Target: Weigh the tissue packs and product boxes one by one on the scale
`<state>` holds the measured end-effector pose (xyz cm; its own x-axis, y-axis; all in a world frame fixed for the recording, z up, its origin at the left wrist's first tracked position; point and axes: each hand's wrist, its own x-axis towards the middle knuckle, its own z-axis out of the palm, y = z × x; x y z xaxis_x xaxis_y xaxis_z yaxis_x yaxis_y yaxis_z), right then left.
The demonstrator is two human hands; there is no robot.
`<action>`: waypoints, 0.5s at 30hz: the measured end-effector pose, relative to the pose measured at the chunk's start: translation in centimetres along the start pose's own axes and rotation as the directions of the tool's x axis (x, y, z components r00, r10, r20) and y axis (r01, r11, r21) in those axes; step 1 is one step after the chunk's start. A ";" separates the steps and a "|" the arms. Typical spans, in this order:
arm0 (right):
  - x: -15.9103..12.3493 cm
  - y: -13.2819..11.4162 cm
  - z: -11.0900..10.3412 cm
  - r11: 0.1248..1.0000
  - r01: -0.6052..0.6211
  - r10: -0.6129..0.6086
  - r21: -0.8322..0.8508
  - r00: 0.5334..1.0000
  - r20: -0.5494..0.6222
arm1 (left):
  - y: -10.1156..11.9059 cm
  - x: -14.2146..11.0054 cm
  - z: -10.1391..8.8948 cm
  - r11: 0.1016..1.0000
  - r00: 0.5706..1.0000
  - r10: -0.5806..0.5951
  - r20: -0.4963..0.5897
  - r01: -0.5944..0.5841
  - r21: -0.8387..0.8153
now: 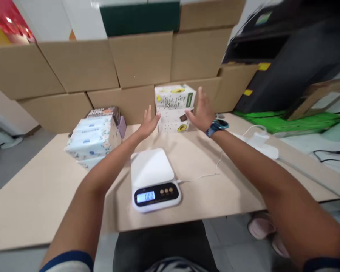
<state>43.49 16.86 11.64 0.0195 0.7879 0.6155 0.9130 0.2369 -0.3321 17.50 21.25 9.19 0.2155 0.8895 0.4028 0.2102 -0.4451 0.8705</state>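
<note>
The white rectangular carton with green lettering and avocado pictures [174, 101] stands at the rear of the pale wood-look table [39, 196], in front of the stacked brown cardboard boxes [141, 60]. The left hand [149, 125] is open at the carton's left side, fingers spread. The right hand [201, 115] is open at its right side, thumb overlapping the front face in view; contact cannot be determined for either hand. The flat white digital scale with black control panel [152, 166] lies nearer the person, its display [146, 197] reading 0.00
</note>
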 end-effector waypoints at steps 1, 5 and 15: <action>-2.1 0.2 0.3 0.999 0.045 -0.045 0.014 0.999 0.001 | 0.1 -2.0 -1.1 1.000 1.000 0.014 0.010 -0.014 0.021; -9.7 0.9 1.6 0.965 0.240 -0.245 0.102 0.968 0.045 | 1.3 -12.1 -7.6 0.847 0.899 0.420 0.119 -0.436 0.304; -8.3 -13.4 8.3 0.684 -0.138 -0.054 0.717 0.970 0.238 | -7.3 -19.0 -24.4 0.947 0.731 0.271 -0.626 -0.087 0.309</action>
<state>27.76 11.87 5.09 -0.1270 0.8864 0.4451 0.3292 0.4610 -0.8241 -11.36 10.07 2.06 -0.3829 0.5939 0.7076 0.4748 -0.5306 0.7022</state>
